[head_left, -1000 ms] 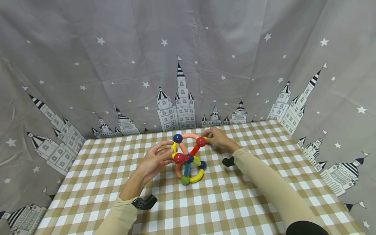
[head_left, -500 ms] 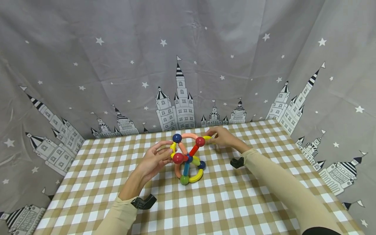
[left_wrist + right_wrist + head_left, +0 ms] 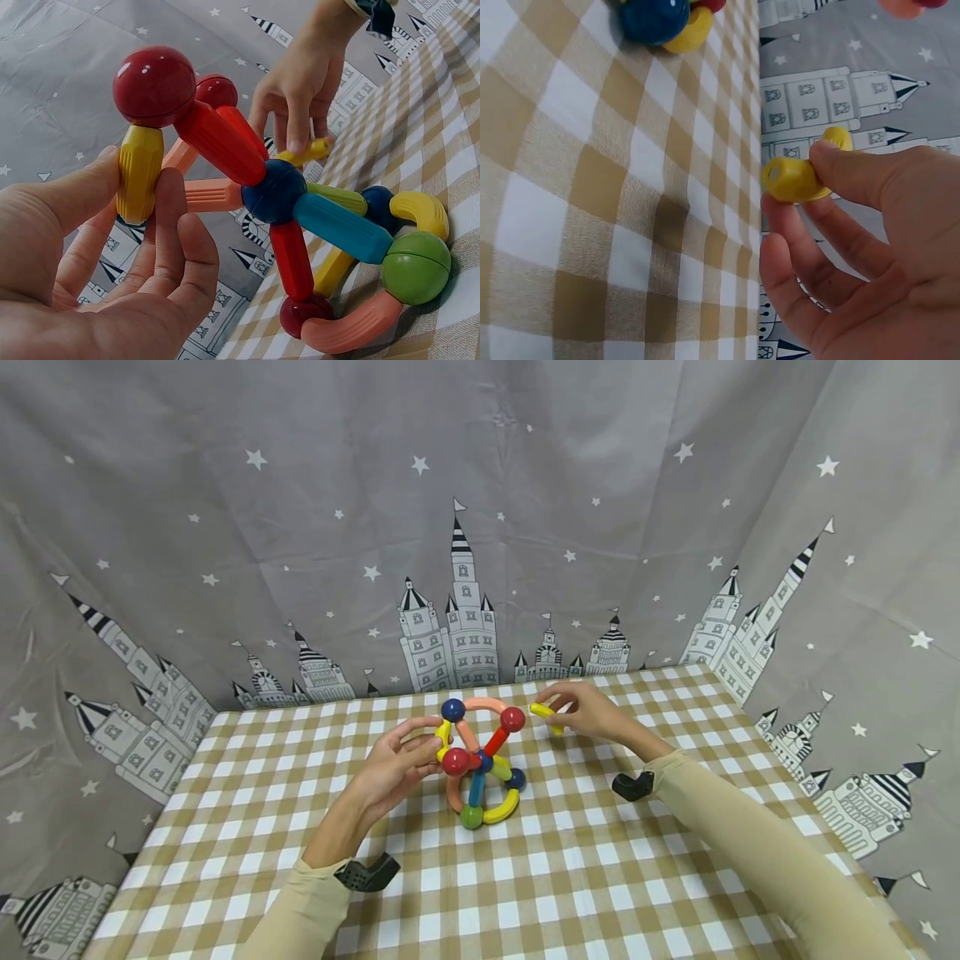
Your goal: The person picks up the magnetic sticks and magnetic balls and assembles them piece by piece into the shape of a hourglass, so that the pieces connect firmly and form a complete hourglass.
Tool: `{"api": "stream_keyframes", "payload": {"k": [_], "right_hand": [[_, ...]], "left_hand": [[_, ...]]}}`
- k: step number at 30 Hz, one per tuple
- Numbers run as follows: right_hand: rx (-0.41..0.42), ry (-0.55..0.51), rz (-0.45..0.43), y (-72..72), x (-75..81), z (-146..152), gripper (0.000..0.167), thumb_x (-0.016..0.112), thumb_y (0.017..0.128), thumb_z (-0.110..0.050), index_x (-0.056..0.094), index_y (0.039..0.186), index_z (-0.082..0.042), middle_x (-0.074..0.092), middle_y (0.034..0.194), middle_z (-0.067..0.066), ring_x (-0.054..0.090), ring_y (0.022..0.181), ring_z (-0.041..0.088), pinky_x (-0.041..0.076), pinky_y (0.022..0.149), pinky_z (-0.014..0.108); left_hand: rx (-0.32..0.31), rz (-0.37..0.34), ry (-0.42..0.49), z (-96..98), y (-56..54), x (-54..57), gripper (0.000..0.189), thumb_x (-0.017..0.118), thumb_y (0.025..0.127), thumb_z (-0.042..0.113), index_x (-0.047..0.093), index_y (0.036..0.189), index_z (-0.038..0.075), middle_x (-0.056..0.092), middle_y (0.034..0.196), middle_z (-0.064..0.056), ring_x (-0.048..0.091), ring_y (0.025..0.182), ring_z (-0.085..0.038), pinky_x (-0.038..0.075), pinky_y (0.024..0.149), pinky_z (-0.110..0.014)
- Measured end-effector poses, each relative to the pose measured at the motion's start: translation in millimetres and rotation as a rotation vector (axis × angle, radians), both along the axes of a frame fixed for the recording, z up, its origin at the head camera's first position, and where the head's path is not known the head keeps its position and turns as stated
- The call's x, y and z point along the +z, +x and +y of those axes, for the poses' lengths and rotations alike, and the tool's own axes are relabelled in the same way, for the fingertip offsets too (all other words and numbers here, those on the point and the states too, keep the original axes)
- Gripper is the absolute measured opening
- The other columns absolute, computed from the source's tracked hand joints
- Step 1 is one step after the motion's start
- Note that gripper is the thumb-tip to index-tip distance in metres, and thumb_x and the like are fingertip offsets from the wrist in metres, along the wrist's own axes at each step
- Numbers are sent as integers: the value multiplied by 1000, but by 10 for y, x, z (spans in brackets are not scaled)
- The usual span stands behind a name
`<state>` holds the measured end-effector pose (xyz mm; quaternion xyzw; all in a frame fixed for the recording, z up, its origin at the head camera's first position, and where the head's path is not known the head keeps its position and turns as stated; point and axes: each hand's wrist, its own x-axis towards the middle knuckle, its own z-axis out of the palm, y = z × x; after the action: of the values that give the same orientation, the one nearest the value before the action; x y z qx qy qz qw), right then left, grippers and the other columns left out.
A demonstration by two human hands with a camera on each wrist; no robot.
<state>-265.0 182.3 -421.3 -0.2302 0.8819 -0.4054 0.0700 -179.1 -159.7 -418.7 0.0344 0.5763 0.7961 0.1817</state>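
A toy structure of magnetic balls and sticks stands on the table around a central blue ball (image 3: 274,192). My left hand (image 3: 393,770) pinches its yellow stick (image 3: 140,174) between thumb and fingers, just under a red ball (image 3: 154,86). Higher up on the structure are another blue ball (image 3: 453,710) and a second red ball (image 3: 512,719), joined by a curved salmon stick (image 3: 486,703). A green ball (image 3: 471,817) sits low at the front. To the right, my right hand (image 3: 592,712) holds a loose curved yellow stick (image 3: 793,180) by thumb and fingertips, apart from the structure.
A brown-and-white checked cloth (image 3: 600,860) covers the table. Behind it hangs a grey curtain (image 3: 570,510) printed with castles and stars. Both wrists carry small black devices, one of them the left wrist device (image 3: 369,872).
My right hand has drawn the yellow curved stick away from the upper right red ball, moving right, and a gap now shows between them. The left hand and the structure stay in place.
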Motion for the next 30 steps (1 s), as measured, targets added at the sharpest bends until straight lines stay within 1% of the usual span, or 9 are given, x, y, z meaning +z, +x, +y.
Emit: {"api": "stream_keyframes", "payload": {"k": [4, 7, 10, 12, 16, 19, 23, 27, 30], "right_hand": [[2, -47, -61, 130, 58, 47, 35, 76, 93, -8, 70, 127, -13, 69, 120, 16, 69, 103, 29, 61, 75, 44], [13, -88, -102, 260, 97, 75, 36, 76, 95, -13, 68, 129, -13, 69, 120, 16, 70, 100, 28, 61, 71, 45], [35, -145, -120, 405, 153, 86, 38, 76, 95, -13, 66, 131, -12, 64, 129, 15, 71, 100, 30, 61, 70, 43], [44, -188, -127, 501, 189, 89, 38, 76, 94, -12, 65, 131, -12, 62, 132, 15, 71, 98, 32, 61, 70, 44], [26, -249, -167, 670, 234, 70, 39, 78, 93, -12, 66, 130, -14, 66, 122, 14, 72, 92, 31, 61, 70, 49], [22, -283, -204, 774, 260, 36, 39, 77, 93, -13, 65, 131, -13, 68, 117, 18, 74, 88, 30, 60, 71, 53], [22, -340, -239, 881, 291, -24, 41, 76, 95, -14, 62, 134, -12, 67, 118, 20, 74, 89, 30, 60, 72, 53], [-7, -396, -253, 932, 270, -72, 44, 75, 96, -14, 60, 137, -9, 66, 117, 21, 74, 88, 30, 61, 70, 45], [-22, -426, -253, 948, 249, -111, 45, 74, 96, -12, 59, 138, -8, 65, 116, 24, 74, 87, 30, 62, 69, 43]], "left_hand": [[1, 4, -1, -7, -6, -8, 27, 62, 102, 5, 59, 129, 11, 70, 110, -8, 66, 87, -20, 57, 85, -35], [2, 9, 1, -8, -5, -20, 26, 62, 102, 5, 59, 128, 11, 70, 115, -12, 66, 85, -20, 57, 84, -35], [0, 16, 2, -6, -1, -26, 26, 61, 103, 4, 59, 128, 11, 68, 120, -18, 66, 85, -21, 57, 84, -35], [0, 18, 2, -5, 0, -23, 27, 62, 102, 4, 59, 128, 11, 67, 122, -20, 67, 87, -21, 57, 84, -35], [4, 16, 0, -9, -1, -9, 27, 63, 102, 5, 59, 128, 11, 66, 123, -19, 67, 88, -22, 58, 85, -36], [2, 17, -4, -12, -5, -3, 27, 64, 102, 6, 59, 128, 11, 68, 119, -16, 67, 89, -22, 58, 86, -36], [0, 16, -3, -13, -7, -3, 27, 64, 101, 6, 60, 128, 12, 69, 115, -11, 67, 89, -22, 57, 85, -36], [-2, 17, 1, -5, -8, -9, 27, 64, 102, 6, 60, 128, 12, 70, 114, -10, 67, 90, -22, 57, 86, -36], [2, 22, 3, 1, -6, -13, 27, 63, 102, 5, 59, 128, 12, 70, 113, -10, 68, 90, -21, 57, 85, -36]]}}
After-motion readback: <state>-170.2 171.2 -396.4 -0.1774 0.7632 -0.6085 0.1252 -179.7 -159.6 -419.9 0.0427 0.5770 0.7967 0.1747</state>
